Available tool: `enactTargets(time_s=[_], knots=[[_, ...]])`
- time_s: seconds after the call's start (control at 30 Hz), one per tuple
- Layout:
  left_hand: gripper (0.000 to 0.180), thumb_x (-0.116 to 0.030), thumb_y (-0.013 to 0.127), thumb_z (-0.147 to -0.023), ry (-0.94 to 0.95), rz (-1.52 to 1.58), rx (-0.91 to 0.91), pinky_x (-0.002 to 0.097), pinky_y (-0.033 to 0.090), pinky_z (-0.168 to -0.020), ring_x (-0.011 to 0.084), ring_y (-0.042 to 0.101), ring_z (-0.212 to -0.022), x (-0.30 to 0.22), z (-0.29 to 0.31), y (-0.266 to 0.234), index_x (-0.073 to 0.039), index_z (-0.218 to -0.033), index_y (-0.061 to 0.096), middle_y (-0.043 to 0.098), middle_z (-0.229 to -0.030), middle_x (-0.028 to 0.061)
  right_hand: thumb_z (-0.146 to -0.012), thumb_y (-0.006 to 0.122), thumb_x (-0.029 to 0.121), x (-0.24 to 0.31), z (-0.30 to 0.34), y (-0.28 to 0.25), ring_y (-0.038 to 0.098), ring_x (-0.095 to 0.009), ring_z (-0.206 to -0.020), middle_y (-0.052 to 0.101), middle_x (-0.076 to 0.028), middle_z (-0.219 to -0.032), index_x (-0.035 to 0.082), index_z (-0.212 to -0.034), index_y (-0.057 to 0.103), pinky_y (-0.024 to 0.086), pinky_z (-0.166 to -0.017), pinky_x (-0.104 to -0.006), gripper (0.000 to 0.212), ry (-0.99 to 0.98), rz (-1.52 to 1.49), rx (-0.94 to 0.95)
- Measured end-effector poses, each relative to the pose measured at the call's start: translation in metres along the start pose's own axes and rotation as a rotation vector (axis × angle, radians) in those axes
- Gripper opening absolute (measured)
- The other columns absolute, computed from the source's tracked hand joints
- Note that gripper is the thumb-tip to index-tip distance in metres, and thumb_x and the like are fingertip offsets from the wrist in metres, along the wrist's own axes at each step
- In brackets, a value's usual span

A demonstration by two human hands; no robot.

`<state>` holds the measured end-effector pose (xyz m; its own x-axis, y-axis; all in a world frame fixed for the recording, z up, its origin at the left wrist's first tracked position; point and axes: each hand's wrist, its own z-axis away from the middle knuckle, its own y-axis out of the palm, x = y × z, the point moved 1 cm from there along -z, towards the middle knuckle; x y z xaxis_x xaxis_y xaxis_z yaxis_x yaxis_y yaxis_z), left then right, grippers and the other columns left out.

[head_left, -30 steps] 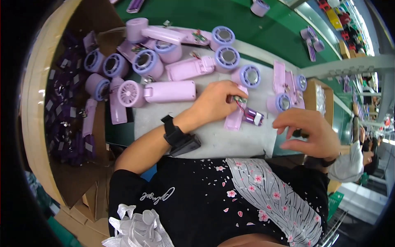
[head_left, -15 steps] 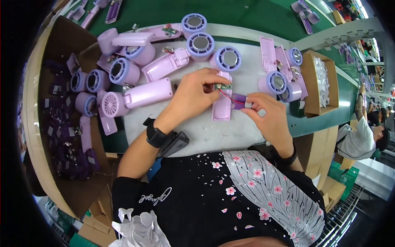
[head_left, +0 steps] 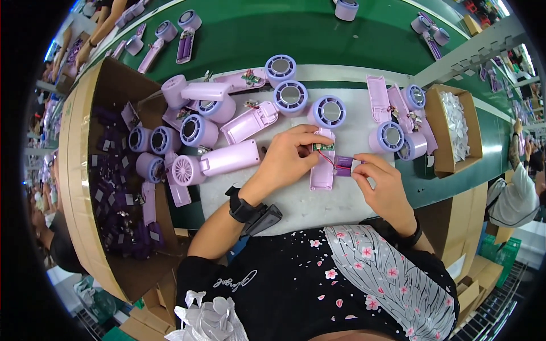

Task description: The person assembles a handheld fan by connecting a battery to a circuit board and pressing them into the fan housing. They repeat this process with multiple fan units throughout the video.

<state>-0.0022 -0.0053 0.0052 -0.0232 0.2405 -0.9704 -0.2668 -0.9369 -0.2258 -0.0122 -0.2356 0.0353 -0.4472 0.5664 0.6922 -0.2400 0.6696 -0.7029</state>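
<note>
From the head camera we look down on a white bench (head_left: 341, 204) crowded with lilac fan parts. Our left hand (head_left: 290, 159) presses an open fan shell (head_left: 322, 170) flat at the bench's middle, fingers closed over its small circuit board. Our right hand (head_left: 382, 184) pinches a purple battery (head_left: 343, 166) just beside the shell, joined by red wires. We judge the battery is being seated; next it needs lining up with the shell's hollow.

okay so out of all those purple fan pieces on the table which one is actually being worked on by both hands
The open lilac fan half-shell lying under the round fan head. The left hand pins its top, by a small green circuit board, while the right hand holds its purple battery. The other pieces lie untouched.
</note>
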Motion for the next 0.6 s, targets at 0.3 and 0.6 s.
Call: enactTargets(time_s=[0.3,0.6], knots=[[0.035,0.004,0.062,-0.073,0.075,0.025,-0.078,0.0235,0.053,-0.066,0.0128,0.063,-0.073,0.006,-0.003,0.002,-0.007,-0.104,0.073,0.064,-0.114,0.0114,-0.082,0.057,-0.007,-0.002,-0.001,0.012,0.054,-0.03,-0.075,0.049,-0.016,-0.11,-0.001,-0.092,0.048,0.046,-0.066,-0.0364,0.015,-0.076,0.025,0.083],[0.038,0.007,0.059,-0.076,-0.022,0.01,-0.01,0.0206,0.051,-0.073,0.0089,0.06,-0.082,0.004,-0.002,-0.005,-0.004,-0.11,0.07,0.059,-0.124,0.0111,-0.082,0.051,-0.009,-0.011,0.001,-0.026,0.054,-0.022,-0.073,0.052,-0.015,-0.105,0.0,-0.093,0.048,0.045,-0.064,-0.0319,0.015,-0.001,-0.05,0.058]])
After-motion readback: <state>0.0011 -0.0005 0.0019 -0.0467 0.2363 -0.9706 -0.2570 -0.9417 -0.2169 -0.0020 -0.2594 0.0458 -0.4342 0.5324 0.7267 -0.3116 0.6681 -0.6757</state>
